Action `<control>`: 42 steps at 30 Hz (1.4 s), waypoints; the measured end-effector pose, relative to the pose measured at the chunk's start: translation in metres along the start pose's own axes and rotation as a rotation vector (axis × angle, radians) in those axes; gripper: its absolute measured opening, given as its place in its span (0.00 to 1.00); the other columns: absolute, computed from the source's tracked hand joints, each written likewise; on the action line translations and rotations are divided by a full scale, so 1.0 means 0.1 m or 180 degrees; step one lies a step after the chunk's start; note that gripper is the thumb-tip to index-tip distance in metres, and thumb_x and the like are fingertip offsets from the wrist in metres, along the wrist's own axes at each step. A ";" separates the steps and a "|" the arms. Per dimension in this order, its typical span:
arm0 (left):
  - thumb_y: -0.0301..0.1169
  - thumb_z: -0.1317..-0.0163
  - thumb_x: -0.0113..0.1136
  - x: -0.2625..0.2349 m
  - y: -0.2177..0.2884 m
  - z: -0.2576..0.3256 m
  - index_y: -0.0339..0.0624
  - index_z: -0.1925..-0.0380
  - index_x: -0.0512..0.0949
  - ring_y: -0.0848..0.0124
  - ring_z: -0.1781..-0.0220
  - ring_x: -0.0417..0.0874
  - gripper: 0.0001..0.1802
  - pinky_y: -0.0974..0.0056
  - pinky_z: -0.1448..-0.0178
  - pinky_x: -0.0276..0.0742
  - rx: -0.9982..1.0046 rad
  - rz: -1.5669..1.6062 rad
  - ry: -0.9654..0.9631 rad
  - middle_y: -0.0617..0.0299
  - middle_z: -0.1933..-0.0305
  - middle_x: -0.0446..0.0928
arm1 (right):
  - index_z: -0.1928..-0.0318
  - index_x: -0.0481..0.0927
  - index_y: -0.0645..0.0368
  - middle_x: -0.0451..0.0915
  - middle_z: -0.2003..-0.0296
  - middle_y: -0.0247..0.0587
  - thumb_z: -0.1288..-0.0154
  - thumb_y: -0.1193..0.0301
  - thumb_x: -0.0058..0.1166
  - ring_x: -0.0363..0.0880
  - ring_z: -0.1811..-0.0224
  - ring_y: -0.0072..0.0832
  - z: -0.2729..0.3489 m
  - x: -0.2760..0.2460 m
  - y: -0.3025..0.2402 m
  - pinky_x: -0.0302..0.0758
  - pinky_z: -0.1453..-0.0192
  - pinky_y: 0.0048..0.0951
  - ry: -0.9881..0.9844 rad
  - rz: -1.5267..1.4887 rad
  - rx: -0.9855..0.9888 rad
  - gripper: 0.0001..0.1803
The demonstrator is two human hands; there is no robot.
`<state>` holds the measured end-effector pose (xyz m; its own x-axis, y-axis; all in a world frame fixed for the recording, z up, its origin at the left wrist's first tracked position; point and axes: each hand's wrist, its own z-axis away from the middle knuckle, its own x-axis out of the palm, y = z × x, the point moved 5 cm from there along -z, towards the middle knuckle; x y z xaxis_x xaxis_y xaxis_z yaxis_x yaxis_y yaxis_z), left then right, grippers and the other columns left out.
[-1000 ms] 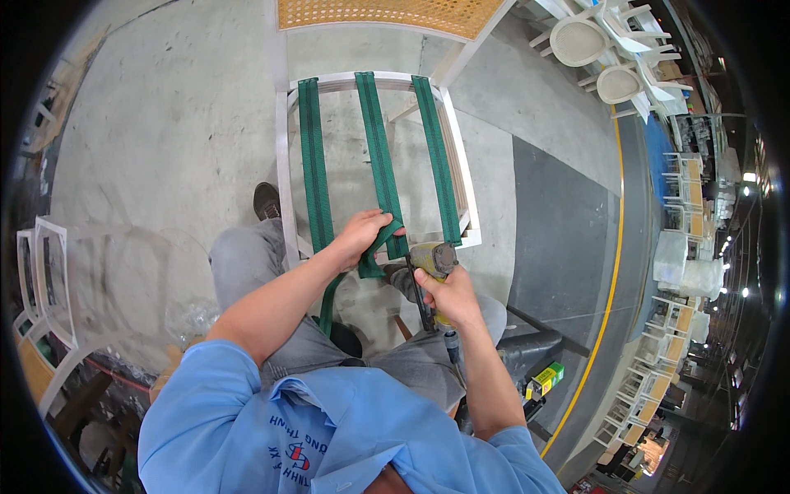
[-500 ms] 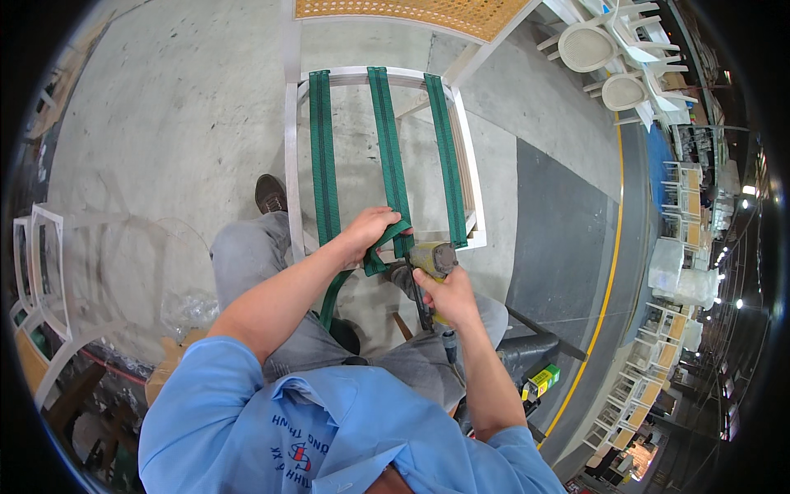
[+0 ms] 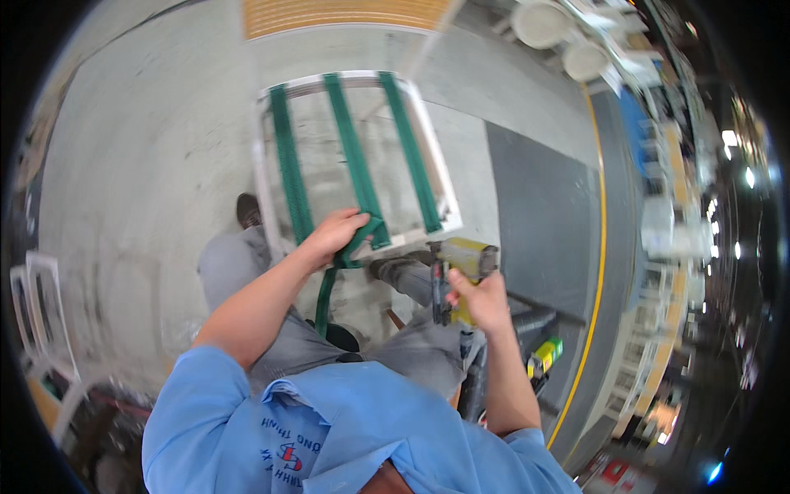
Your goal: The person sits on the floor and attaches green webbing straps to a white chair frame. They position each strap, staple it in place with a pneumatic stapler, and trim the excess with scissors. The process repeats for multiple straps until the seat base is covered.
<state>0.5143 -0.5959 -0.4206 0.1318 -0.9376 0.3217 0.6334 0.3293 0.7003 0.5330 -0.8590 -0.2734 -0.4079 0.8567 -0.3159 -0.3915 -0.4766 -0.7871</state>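
Note:
A white chair frame (image 3: 434, 142) stands before me, with three dark green webbing straps running from its far rail to its near rail. My left hand (image 3: 333, 234) pinches the loose end of the middle webbing strap (image 3: 350, 146) at the near rail, where it folds over and hangs down toward my lap. My right hand (image 3: 482, 298) grips a yellow and black staple gun (image 3: 469, 257) by its handle, off to the right of the frame and apart from it. The left strap (image 3: 290, 169) and the right strap (image 3: 409, 148) lie untouched.
A woven cane panel (image 3: 337, 16) rises beyond the seat frame. White chairs (image 3: 543, 23) are stacked at the far right, and more frames (image 3: 51, 305) stand at the left. A green and yellow box (image 3: 545, 356) lies by my right forearm. A yellow line (image 3: 603, 247) crosses the floor.
The staple gun has moved right, away from the middle strap's near end, and turned in my right hand. My left hand still holds the webbing. The whole view has shifted somewhat.

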 end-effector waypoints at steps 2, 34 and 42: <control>0.40 0.25 0.53 -0.09 -0.20 0.01 0.37 0.47 0.82 0.73 0.56 0.78 0.19 0.65 0.50 0.75 0.0296 -0.0296 0.0073 0.63 0.56 0.82 | 0.48 0.80 0.66 0.82 0.64 0.37 0.29 0.64 0.65 0.80 0.73 0.24 0.26 -0.53 0.02 0.79 0.68 0.29 0.0500 -0.0210 -0.0274 0.18; 0.34 0.23 0.56 0.12 -0.85 0.84 0.36 0.44 0.78 0.76 0.54 0.78 0.15 0.68 0.45 0.74 0.0438 -0.1212 0.0202 0.67 0.52 0.81 | 0.48 0.80 0.66 0.84 0.48 0.62 0.57 0.51 0.77 0.82 0.42 0.54 2.58 -2.39 3.89 0.79 0.41 0.45 0.1665 0.2037 0.2518 0.41; 0.35 0.24 0.54 0.24 -0.62 0.92 0.36 0.51 0.81 0.71 0.56 0.85 0.14 0.66 0.47 0.79 0.0032 -0.0384 0.0197 0.60 0.58 0.84 | 0.37 0.69 0.58 0.78 0.73 0.35 0.38 0.76 0.62 0.74 0.81 0.24 3.23 -2.17 3.63 0.66 0.82 0.29 0.2785 -0.1455 0.2228 0.29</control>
<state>0.4081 -0.6286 -0.3973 0.1021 -0.9754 0.1952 0.6398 0.2146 0.7379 0.2131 -1.2816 -0.3193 0.4749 0.6886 -0.5480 -0.8257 0.1332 -0.5482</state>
